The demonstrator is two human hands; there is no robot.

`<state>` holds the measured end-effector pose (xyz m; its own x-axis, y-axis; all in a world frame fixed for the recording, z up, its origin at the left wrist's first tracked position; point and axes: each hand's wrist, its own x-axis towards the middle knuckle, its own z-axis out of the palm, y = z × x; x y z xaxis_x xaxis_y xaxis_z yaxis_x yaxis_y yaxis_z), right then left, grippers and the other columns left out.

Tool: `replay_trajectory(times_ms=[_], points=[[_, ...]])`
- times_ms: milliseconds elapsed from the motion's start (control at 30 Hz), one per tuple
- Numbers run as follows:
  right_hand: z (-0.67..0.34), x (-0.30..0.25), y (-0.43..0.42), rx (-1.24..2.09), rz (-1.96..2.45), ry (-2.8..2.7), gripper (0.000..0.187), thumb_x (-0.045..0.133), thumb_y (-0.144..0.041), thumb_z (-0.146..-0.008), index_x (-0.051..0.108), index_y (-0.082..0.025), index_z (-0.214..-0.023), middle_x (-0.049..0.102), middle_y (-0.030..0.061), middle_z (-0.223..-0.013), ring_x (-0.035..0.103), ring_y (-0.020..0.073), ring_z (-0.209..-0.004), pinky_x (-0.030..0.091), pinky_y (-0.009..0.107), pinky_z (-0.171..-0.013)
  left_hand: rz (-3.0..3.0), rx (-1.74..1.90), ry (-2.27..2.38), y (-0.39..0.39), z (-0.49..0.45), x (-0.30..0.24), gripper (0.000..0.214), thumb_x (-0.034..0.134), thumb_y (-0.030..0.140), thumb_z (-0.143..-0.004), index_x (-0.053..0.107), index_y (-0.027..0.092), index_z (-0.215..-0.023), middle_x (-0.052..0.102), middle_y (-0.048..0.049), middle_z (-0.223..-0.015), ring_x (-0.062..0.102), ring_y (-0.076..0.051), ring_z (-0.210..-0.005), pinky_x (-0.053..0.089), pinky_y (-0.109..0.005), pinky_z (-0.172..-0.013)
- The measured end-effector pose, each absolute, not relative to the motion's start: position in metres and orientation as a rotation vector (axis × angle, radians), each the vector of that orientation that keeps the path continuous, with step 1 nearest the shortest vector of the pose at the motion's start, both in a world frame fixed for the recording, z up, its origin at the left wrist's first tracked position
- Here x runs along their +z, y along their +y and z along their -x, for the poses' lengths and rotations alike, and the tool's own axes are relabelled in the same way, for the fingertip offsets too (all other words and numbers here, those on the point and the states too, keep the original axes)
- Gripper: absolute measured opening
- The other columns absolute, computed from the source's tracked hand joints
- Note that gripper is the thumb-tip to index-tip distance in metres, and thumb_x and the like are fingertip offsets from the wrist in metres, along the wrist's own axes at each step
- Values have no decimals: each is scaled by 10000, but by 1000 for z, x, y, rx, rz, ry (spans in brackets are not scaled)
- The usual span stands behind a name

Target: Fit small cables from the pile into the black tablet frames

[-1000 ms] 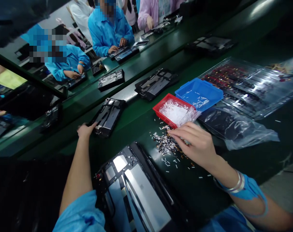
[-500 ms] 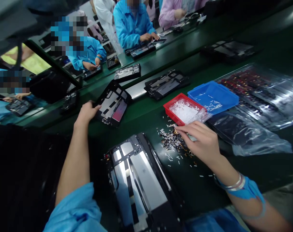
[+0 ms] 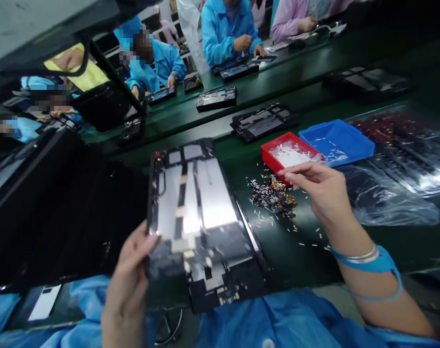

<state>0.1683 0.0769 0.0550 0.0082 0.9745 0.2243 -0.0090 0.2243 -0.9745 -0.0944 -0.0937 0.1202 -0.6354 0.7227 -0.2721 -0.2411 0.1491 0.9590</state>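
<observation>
My left hand point(image 3: 129, 270) grips the left edge of an opened tablet point(image 3: 220, 193), thumb on top. Silver battery panels and black frame show on it, and its lower end is blurred. Under it lies another opened tablet point(image 3: 238, 285), partly covered. My right hand point(image 3: 325, 186) hovers over the bench at the red tray's front corner, thumb and forefinger pinched together. What the pinch holds, if anything, is too small to make out. Just left of those fingertips is a loose pile of small black and gold parts point(image 3: 276, 195) with white strips scattered around.
The red tray point(image 3: 269, 153) holds white strips and a plastic bag. Beside it sit a blue tray point(image 3: 361, 145), a clear bag point(image 3: 394, 203) and packed parts point(image 3: 397, 140). More tablets point(image 3: 265, 123) lie farther back. Co-workers in blue point(image 3: 227, 38) sit across the bench.
My left hand has come back toward me with a tablet from the far side, now over the one in front. My right hand has lifted slightly from the pile. The view has shifted.
</observation>
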Motion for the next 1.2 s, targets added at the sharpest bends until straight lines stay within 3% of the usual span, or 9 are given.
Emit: replay_trajectory(times_ms=[100, 267, 400, 467, 567, 667, 733, 900, 1200], points=[[-154, 72, 61, 1179, 952, -1369, 129, 786, -291, -612, 680, -227, -648, 685, 0, -687, 605, 126, -627, 447, 241, -507, -417, 1479, 1559, -136, 69, 90, 493, 820, 339, -581, 610, 185, -1000, 669, -10, -702, 662, -184, -617, 518, -231, -534], [-104, 100, 26, 1456, 891, -1615, 156, 789, -263, -621, 678, -213, -718, 661, -13, -672, 586, 105, -584, 447, 224, -492, -586, 1248, 1560, -160, 66, 60, 437, 747, 438, -691, 524, 201, -983, 669, -1, -678, 603, -135, -553, 459, -211, -540], [-59, 109, 9, 1631, 903, -1844, 156, 727, -203, -656, 655, -176, -791, 646, -16, -648, 585, 101, -559, 451, 227, -505, -1151, 952, 1917, -169, 87, 54, 296, 678, 454, -756, 522, 203, -744, 507, 48, -498, 465, -109, -442, 331, -209, -435], [-43, 108, 5, 1674, 911, -1940, 141, 690, -162, -665, 633, -167, -794, 633, -25, -622, 583, 97, -552, 453, 226, -523, -1420, 1026, 2088, -171, 95, 49, 281, 620, 417, -813, 491, 204, -683, 448, 52, -494, 431, -107, -433, 329, -223, -430], [-29, 102, 0, 1720, 927, -2028, 146, 663, -138, -668, 602, -170, -796, 623, -34, -603, 595, 102, -571, 470, 232, -564, -1723, 1365, 2140, -169, 104, 36, 73, 550, 273, -859, 545, 200, -857, 586, -14, -730, 579, -154, -647, 474, -270, -589], [-23, 95, -3, 1696, 981, -2083, 154, 642, -132, -677, 586, -173, -815, 614, -38, -599, 585, 99, -565, 466, 230, -564, -2035, 1536, 1990, -163, 110, 24, 235, 532, 210, -849, 556, 165, -1078, 612, -123, -1058, 607, -240, -969, 515, -381, -799], [-21, 92, -5, 1634, 1012, -2118, 152, 632, -125, -680, 581, -176, -814, 610, -37, -602, 576, 97, -561, 460, 228, -560, -2222, 1474, 1883, -160, 113, 19, 323, 510, 241, -868, 546, 133, -1171, 573, -171, -1171, 570, -281, -1083, 503, -422, -859], [-19, 90, -8, 1476, 1041, -2214, 137, 618, -122, -686, 588, -183, -805, 610, -33, -610, 567, 101, -560, 455, 229, -544, -2430, 1218, 1827, -156, 118, 18, 397, 409, 337, -940, 556, 104, -1225, 555, -210, -1216, 538, -307, -1147, 482, -422, -877], [-19, 93, -8, 1333, 1021, -2363, 85, 614, -132, -717, 630, -178, -787, 642, -23, -627, 573, 96, -552, 422, 215, -505, -2406, 1257, 1824, -153, 118, 16, 373, 431, 309, -926, 574, 92, -1193, 607, -209, -1180, 565, -300, -1127, 494, -405, -853]])
